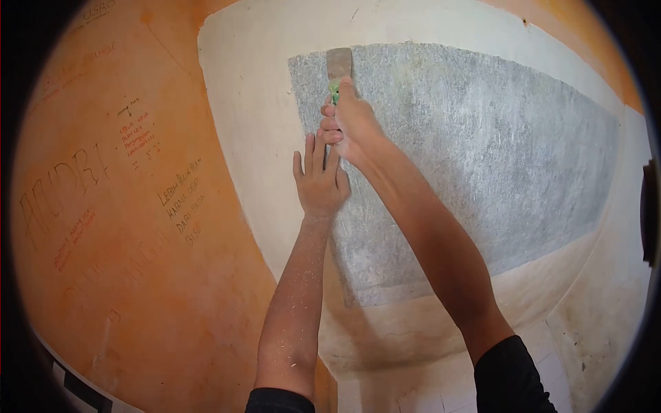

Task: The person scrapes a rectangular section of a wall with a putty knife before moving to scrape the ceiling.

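A putty knife [339,63] with a green handle is gripped in my right hand [354,124], its wide metal blade against the wall and pointing up. The blade lies at the upper left edge of a rough grey patch [475,151] surrounded by a white painted area [255,103]. Just below, my left hand [321,186] rests flat on the wall with its fingers spread, across the patch's left edge. Small pale flakes dot my left forearm [292,316]. The handle is mostly hidden by my right fingers.
On the left, an orange wall [138,275] carries handwritten words [182,196] in black and red. White tiles [441,392] show below the patch. A dark object [648,213] sits at the right edge, and a black-and-white item [82,389] is at the lower left.
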